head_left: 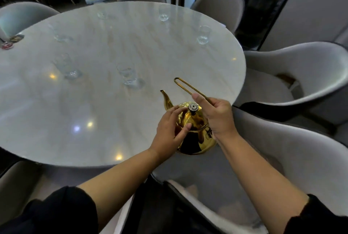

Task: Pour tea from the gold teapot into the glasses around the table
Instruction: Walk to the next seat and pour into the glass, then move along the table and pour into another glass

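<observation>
The gold teapot (195, 139) hangs at the near right edge of the round marble table (113, 101), its spout pointing up and to the left. My right hand (214, 115) grips its long wire handle. My left hand (169, 132) rests on the lid with straight fingers, beside the lid's knob. Several clear glasses stand around the table: the nearest glass (128, 75) is just left of the spout, another glass (66, 68) is further left, and a third glass (203, 35) stands near the right rim. All look empty.
Grey upholstered chairs ring the table, one chair (293, 75) at the right and another chair (263, 158) right below my arms. Two round coasters (11, 42) lie at the left edge. More glasses stand at the far side.
</observation>
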